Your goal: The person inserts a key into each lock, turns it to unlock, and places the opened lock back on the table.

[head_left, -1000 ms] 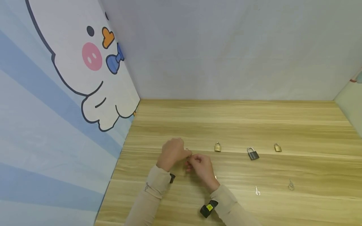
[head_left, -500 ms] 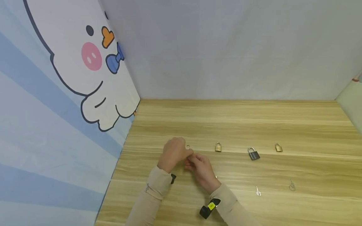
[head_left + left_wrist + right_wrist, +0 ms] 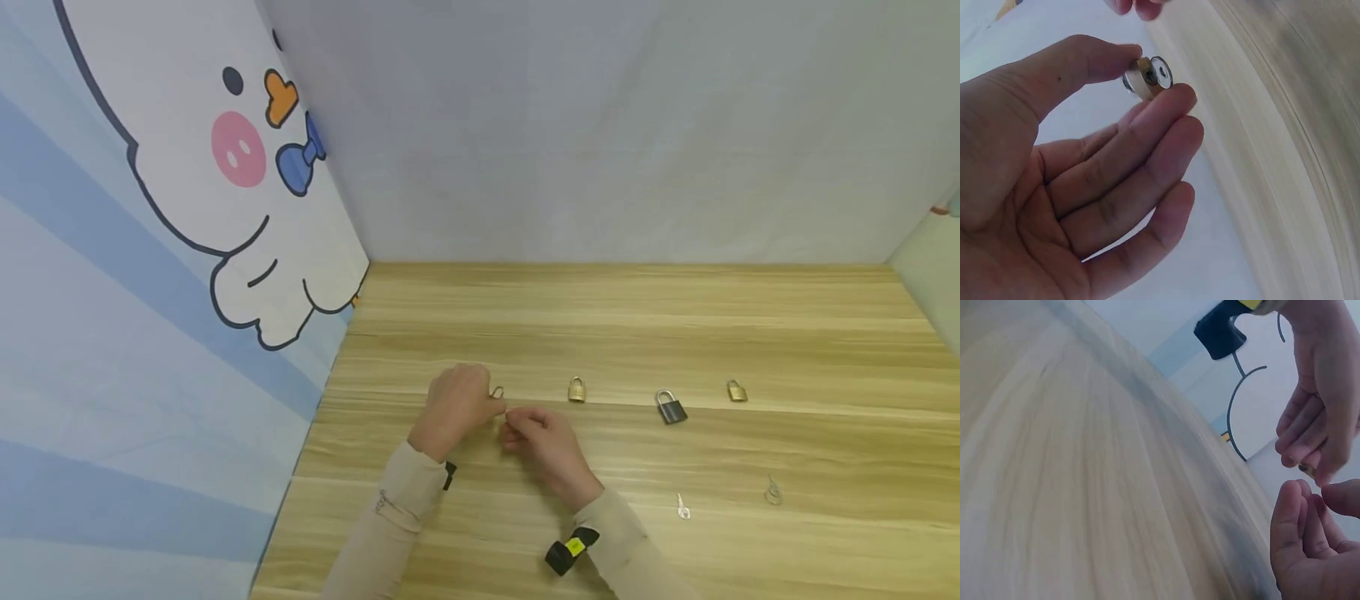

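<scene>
A small brass padlock is pinched between the thumb and fingers of my left hand. A round silver key head with a hole in it stands out at the lock's end. In the head view, the shackle shows beyond the left hand, which hides most of the lock. My right hand is just to the right, fingers loosely bent. In the right wrist view, the right hand's fingertips lie close to but apart from the lock, and nothing shows between them.
Two brass padlocks and a dark padlock lie farther right on the wooden table. Nearer the front are a small key and keys on a ring. A grey curtain stands behind.
My right hand has drawn back slightly right and down, away from the padlock. The left hand stays nearly in place, and the lock's shackle has turned a little.
</scene>
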`<state>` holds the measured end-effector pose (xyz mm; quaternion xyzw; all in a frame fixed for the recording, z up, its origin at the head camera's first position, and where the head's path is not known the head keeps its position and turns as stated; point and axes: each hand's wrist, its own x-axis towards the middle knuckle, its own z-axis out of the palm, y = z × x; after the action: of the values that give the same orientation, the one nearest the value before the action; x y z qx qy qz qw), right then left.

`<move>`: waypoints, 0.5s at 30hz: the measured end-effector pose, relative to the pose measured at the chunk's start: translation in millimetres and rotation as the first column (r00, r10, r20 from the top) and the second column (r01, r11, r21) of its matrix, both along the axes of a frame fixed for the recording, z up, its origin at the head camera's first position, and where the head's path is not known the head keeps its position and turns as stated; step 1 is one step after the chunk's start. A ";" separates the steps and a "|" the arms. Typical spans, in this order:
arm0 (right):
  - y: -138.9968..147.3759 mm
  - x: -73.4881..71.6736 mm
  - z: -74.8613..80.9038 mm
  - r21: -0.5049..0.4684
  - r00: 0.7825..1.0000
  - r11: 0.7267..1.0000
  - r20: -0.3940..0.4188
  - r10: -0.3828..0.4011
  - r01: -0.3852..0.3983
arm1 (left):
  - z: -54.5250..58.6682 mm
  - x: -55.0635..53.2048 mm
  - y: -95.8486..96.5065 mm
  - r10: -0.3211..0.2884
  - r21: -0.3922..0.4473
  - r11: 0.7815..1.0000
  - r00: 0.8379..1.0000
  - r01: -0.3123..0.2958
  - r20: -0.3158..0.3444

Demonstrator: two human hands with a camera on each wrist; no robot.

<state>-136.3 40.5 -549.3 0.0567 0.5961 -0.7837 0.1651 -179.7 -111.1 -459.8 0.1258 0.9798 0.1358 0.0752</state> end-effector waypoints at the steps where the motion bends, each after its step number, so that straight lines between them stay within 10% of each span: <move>1: 3.2 -0.2 1.2 0.015 1.000 1.000 -0.005 -0.010 0.010 | 0.8 0.0 -0.7 -0.017 0.000 1.000 1.000 0.017 -0.002; 15: 33.3 -3.1 20.5 0.221 0.983 0.972 -0.179 -0.038 0.078 | -0.4 -0.5 -16.3 -0.344 0.102 0.931 0.936 0.350 -0.068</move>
<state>-139.4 73.8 -528.8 0.0243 0.6919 -0.7169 0.0820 -180.2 -127.4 -460.2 0.3042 0.9345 0.1723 0.0667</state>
